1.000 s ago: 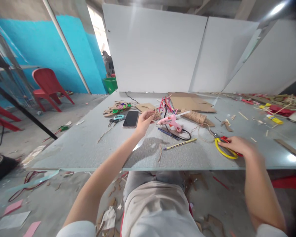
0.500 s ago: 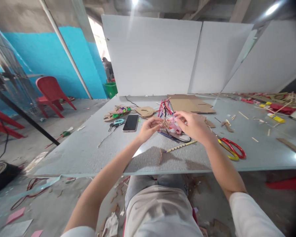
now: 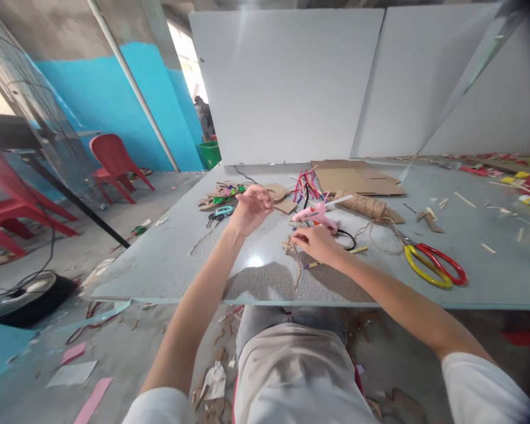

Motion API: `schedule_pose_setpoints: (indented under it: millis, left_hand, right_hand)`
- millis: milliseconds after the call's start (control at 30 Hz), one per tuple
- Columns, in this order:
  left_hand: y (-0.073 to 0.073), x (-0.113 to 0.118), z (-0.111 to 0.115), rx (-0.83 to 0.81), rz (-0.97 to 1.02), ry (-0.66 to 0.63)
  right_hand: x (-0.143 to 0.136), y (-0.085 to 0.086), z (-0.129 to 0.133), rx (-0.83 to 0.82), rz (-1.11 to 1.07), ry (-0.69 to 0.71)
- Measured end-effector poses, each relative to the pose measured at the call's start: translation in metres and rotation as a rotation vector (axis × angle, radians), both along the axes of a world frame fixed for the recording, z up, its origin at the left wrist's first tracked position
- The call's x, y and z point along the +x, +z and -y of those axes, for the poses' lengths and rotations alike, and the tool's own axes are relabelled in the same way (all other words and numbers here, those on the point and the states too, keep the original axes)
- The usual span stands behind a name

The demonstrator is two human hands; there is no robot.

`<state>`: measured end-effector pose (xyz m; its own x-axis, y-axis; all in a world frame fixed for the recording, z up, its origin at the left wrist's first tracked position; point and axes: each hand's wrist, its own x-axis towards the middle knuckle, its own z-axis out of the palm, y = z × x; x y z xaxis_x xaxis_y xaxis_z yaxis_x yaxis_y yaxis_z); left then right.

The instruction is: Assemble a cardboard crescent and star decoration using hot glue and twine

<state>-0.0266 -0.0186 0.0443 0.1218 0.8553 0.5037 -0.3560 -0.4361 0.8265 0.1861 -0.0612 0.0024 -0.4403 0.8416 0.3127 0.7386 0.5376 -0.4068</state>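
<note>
As the head view shows, the right hand (image 3: 317, 242) has its grip pinching a small tan fibrous piece (image 3: 288, 245), low over the worktop (image 3: 159, 272); contact below unclear. Left hand (image 3: 251, 209) raised, grip loosely spread. Pink glue gun (image 3: 317, 216) just beyond right hand; 1 pair of scissors (image 3: 428, 268) well to its right.

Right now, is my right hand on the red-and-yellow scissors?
No, the scissors lie on the table to the right of your right hand, which is at the small tan piece.
</note>
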Motion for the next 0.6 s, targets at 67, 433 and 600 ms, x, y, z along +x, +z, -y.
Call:
schedule_pose_setpoints:
  millis: [67,433,600]
  left_hand:
    - [-0.002,0.001,0.003,-0.006,-0.006,-0.051]
    - [-0.01,0.026,0.012,0.088,-0.4,-0.086]
    - [-0.014,0.034,0.017,0.094,-0.494,-0.124]
  right_hand:
    - [-0.001,-0.006,-0.003,-0.01,0.003,-0.009]
    - [0.006,0.01,-0.003,0.2,-0.261,0.01]
    - [0.012,0.017,0.002,0.291,-0.418,0.151]
